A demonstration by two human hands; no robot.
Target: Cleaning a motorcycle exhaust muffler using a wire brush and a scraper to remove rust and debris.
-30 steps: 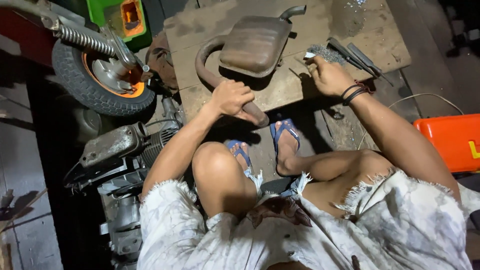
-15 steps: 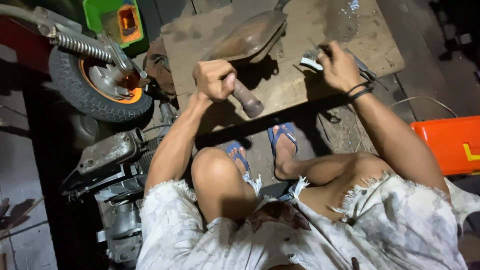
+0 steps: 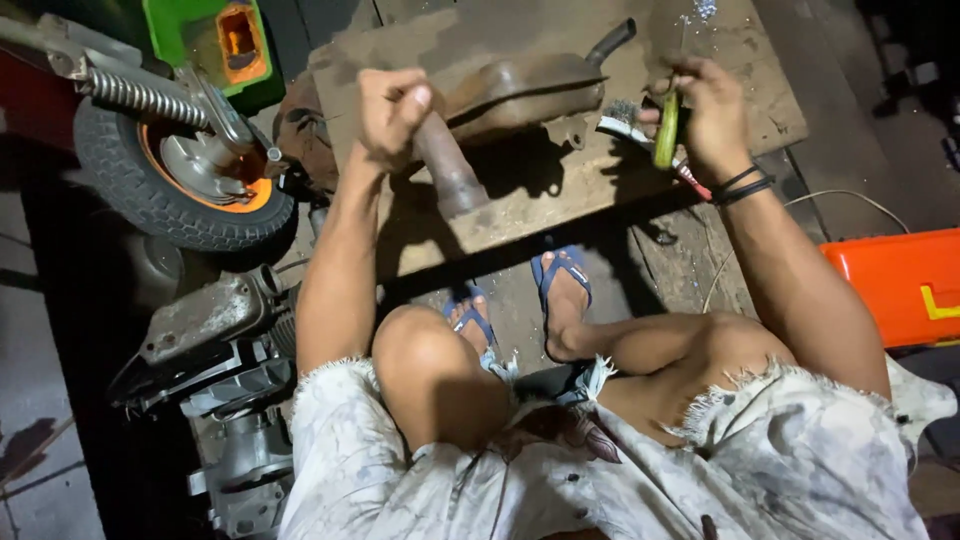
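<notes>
Up on the worn brown wooden counter (image 3: 560, 215), the left hand (image 3: 392, 105) is curled in a tight fist around the pipe end of a rusty brown metal exhaust muffler (image 3: 520, 90), its grip pressed shut on the tube just above the open mouth. That pipe runs down and toward the near side from the fist, while the muffler's broad flattened body stretches right and far from the hand, tilted up off the counter and casting a dark shadow beneath it. A thin bent outlet tube sticks out at the muffler's far right end.

Right of the muffler, the right hand (image 3: 712, 115) has its grip closed around the green handle of a slim tool (image 3: 667, 128), held roughly upright; black bands circle that wrist. A wire brush with a pale head (image 3: 622, 120) lies on the counter just left of this hand, between it and the muffler body.

Below the counter's near edge, two feet in blue flip-flops (image 3: 562, 275) rest on the dirty floor. At far left stands a small black tyre with an orange rim (image 3: 185, 185), a coil spring above it, and grey engine parts (image 3: 215, 345) lie nearer. An orange plastic box (image 3: 895, 285) sits at right.
</notes>
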